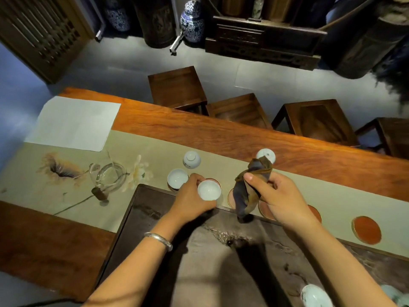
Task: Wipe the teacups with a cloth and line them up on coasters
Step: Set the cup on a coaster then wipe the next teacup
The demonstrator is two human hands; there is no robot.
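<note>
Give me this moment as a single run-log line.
left hand: holds teacup | right hand: holds cloth | teacup on coaster | bare coaster

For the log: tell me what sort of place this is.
Probably a traditional tea room: a long wooden table with a stone tea tray, small white teacups on coasters, and blue-and-white porcelain jars behind.

Seen from above, a left hand (190, 201) holds a white teacup (209, 191) by its rim over the far edge of a dark tea tray (155, 218). The right hand (280, 201) grips a crumpled brown cloth (247, 191) that hangs down. On the pale table runner (221, 160), a second cup (177, 178) sits on a coaster at the tray's far left corner. An orange coaster (366, 229) lies bare toward the right. Beyond stand a lidded cup (191, 159) and an overturned cup (266, 155).
</note>
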